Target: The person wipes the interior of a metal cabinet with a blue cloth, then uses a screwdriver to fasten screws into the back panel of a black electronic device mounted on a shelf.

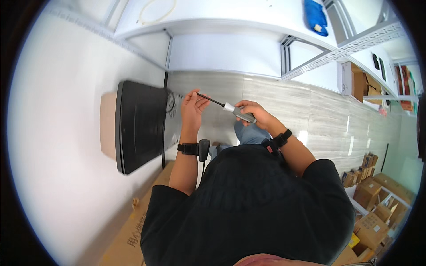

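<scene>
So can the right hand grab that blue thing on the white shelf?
Probably not right now: the right hand is holding the screwdriver, and the blue thing looks well ahead of it, on the white shelf.

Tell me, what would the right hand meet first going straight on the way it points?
Likely the left hand, at the tip of the screwdriver in the right hand; depth is hard to judge.

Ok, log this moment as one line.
left hand: at tip of screwdriver | right hand: holds its handle | large black object: left of hands
</scene>
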The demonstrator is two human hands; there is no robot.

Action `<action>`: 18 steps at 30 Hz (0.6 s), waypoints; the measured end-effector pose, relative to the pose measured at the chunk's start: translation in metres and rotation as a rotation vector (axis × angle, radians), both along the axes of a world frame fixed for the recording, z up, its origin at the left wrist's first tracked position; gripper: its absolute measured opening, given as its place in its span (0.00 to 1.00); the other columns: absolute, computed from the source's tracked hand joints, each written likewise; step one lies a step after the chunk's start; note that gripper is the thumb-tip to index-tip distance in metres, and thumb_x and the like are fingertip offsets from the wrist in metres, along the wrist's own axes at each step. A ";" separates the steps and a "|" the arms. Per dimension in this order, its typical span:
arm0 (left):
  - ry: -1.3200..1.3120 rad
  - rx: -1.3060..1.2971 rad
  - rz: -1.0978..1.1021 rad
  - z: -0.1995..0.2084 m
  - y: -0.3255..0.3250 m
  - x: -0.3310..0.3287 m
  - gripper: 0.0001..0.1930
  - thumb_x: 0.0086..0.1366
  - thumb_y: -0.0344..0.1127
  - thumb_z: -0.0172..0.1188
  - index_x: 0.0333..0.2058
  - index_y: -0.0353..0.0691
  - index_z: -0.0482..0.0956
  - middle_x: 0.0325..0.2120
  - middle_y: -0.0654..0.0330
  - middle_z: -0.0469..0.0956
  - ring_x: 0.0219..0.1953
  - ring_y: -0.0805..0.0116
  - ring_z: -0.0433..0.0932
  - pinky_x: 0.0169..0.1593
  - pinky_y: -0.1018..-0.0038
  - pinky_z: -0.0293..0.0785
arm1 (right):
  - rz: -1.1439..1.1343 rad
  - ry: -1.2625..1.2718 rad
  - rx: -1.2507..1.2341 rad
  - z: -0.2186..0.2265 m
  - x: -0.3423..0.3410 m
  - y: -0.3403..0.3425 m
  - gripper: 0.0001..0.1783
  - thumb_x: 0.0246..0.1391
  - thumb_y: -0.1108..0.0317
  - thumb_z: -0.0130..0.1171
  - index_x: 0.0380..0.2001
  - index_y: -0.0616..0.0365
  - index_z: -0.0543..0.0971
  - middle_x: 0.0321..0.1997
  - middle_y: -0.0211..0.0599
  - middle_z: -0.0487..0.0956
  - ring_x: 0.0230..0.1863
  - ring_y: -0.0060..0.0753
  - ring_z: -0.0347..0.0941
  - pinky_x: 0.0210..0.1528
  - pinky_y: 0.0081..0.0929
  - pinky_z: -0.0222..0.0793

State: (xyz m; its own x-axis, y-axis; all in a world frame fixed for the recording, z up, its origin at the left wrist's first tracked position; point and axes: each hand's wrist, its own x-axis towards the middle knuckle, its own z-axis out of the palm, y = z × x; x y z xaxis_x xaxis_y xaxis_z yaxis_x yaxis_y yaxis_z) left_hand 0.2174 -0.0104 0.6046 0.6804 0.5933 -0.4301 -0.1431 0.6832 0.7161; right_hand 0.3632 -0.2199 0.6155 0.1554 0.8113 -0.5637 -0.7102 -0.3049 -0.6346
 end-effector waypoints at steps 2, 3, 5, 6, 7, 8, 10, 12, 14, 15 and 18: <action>-0.004 0.055 -0.090 0.012 -0.001 0.048 0.10 0.70 0.34 0.49 0.44 0.35 0.73 0.34 0.55 0.78 0.38 0.61 0.80 0.41 0.69 0.80 | -0.070 0.005 0.044 0.006 0.034 -0.012 0.19 0.51 0.67 0.52 0.45 0.65 0.70 0.29 0.42 0.79 0.19 0.26 0.72 0.20 0.18 0.69; 0.002 0.078 -0.132 0.019 -0.003 0.068 0.10 0.70 0.34 0.49 0.43 0.35 0.73 0.34 0.55 0.78 0.38 0.61 0.80 0.42 0.69 0.79 | -0.103 0.010 0.058 0.010 0.050 -0.018 0.19 0.51 0.67 0.52 0.45 0.65 0.70 0.28 0.42 0.79 0.18 0.26 0.72 0.20 0.19 0.69; -0.021 0.074 -0.177 0.032 -0.003 0.109 0.10 0.70 0.33 0.49 0.42 0.35 0.74 0.34 0.56 0.78 0.38 0.63 0.79 0.43 0.70 0.78 | -0.162 0.020 0.083 0.017 0.082 -0.025 0.19 0.51 0.67 0.53 0.45 0.65 0.70 0.28 0.42 0.79 0.18 0.27 0.72 0.20 0.19 0.69; -0.032 0.069 -0.199 0.035 -0.001 0.127 0.09 0.70 0.33 0.49 0.42 0.34 0.74 0.33 0.56 0.78 0.38 0.64 0.79 0.43 0.71 0.78 | -0.176 0.015 0.108 0.017 0.093 -0.028 0.20 0.50 0.66 0.53 0.45 0.65 0.70 0.27 0.42 0.78 0.17 0.27 0.72 0.20 0.20 0.68; -0.041 0.064 -0.221 0.037 0.002 0.144 0.09 0.69 0.33 0.50 0.42 0.34 0.74 0.33 0.57 0.78 0.37 0.65 0.79 0.43 0.71 0.78 | -0.192 0.006 0.125 0.019 0.106 -0.030 0.20 0.50 0.66 0.53 0.45 0.65 0.70 0.27 0.42 0.78 0.17 0.27 0.71 0.20 0.20 0.68; -0.050 0.057 -0.243 0.039 0.006 0.161 0.09 0.69 0.33 0.50 0.42 0.34 0.74 0.33 0.57 0.78 0.37 0.65 0.78 0.43 0.72 0.77 | -0.207 -0.002 0.141 0.022 0.118 -0.030 0.20 0.50 0.65 0.53 0.45 0.65 0.70 0.27 0.42 0.78 0.17 0.27 0.71 0.20 0.20 0.68; -0.056 0.061 -0.237 0.047 0.017 0.186 0.09 0.68 0.33 0.52 0.41 0.34 0.75 0.32 0.58 0.78 0.36 0.67 0.78 0.43 0.73 0.77 | -0.220 -0.015 0.165 0.025 0.139 -0.030 0.20 0.50 0.65 0.53 0.45 0.66 0.70 0.27 0.43 0.78 0.16 0.27 0.70 0.19 0.20 0.67; -0.061 0.072 -0.198 0.056 0.032 0.210 0.09 0.67 0.33 0.54 0.41 0.34 0.76 0.31 0.59 0.78 0.35 0.67 0.77 0.42 0.74 0.76 | -0.245 0.001 0.187 0.029 0.154 -0.030 0.21 0.49 0.65 0.53 0.45 0.66 0.70 0.27 0.44 0.78 0.16 0.27 0.70 0.19 0.20 0.67; 0.019 0.241 -0.185 0.064 0.048 0.232 0.09 0.67 0.32 0.55 0.41 0.33 0.77 0.30 0.60 0.78 0.33 0.70 0.77 0.41 0.75 0.75 | -0.289 0.009 0.191 0.026 0.166 -0.029 0.21 0.50 0.65 0.53 0.45 0.66 0.70 0.27 0.44 0.77 0.16 0.27 0.69 0.19 0.20 0.66; 0.056 0.323 -0.178 0.066 0.055 0.244 0.09 0.66 0.32 0.56 0.41 0.32 0.78 0.29 0.61 0.78 0.32 0.72 0.76 0.40 0.76 0.75 | -0.312 0.011 0.185 0.024 0.171 -0.028 0.20 0.50 0.65 0.52 0.45 0.66 0.70 0.27 0.44 0.77 0.16 0.27 0.69 0.19 0.20 0.66; 0.152 0.563 -0.201 0.053 0.079 0.281 0.10 0.62 0.32 0.60 0.37 0.31 0.80 0.28 0.61 0.79 0.31 0.74 0.76 0.37 0.77 0.73 | -0.378 0.036 0.156 0.014 0.181 -0.023 0.20 0.50 0.65 0.51 0.45 0.65 0.69 0.27 0.46 0.77 0.16 0.29 0.69 0.19 0.21 0.65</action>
